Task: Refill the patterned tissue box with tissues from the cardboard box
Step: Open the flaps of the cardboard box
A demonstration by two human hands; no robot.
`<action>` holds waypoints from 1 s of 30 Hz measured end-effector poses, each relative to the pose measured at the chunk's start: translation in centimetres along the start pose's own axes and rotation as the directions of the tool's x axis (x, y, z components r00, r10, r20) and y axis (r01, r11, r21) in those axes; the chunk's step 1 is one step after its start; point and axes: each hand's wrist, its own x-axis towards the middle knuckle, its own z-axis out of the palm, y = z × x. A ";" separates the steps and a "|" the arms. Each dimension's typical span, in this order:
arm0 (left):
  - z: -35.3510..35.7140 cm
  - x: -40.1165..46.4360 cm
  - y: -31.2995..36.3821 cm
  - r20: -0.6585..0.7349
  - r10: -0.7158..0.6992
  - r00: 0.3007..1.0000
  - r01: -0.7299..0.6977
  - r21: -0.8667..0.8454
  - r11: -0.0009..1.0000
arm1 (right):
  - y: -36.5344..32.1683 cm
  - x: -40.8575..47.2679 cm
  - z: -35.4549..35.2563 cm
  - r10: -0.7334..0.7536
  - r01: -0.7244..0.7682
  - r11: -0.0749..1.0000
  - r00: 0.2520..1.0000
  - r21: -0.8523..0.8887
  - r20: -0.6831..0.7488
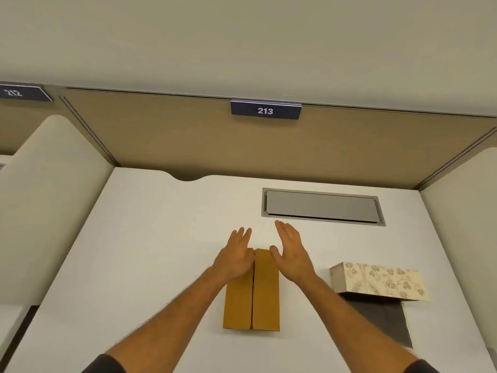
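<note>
A brown cardboard box lies lengthwise on the white desk in front of me, its two top flaps closed along a middle seam. My left hand rests flat on the far end of the left flap, fingers together. My right hand hovers open just right of the box's far end, palm facing left, thumb near the right flap. The patterned tissue box, cream with a grey floral print, stands to the right of the cardboard box, apart from both hands. No tissues are visible.
A grey cable hatch is set into the desk behind my hands. A dark grey sheet lies under and in front of the patterned box. Tan partition walls with a sign reading 213 enclose the desk.
</note>
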 end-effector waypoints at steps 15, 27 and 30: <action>2.8 2.7 -3.1 0.075 -0.056 0.996 0.064 -0.107 0.992 | 2.9 3.3 5.3 0.098 -0.121 0.992 0.933 0.045 0.347; 0.5 1.8 -4.4 -0.088 -0.104 0.991 0.073 -0.301 0.951 | 5.7 3.1 0.6 0.088 -0.119 0.988 0.956 0.096 0.280; -0.5 0.7 -5.9 -0.156 -0.131 0.979 0.071 -0.339 0.938 | 6.9 1.8 -0.3 0.105 -0.121 0.991 0.974 0.066 0.201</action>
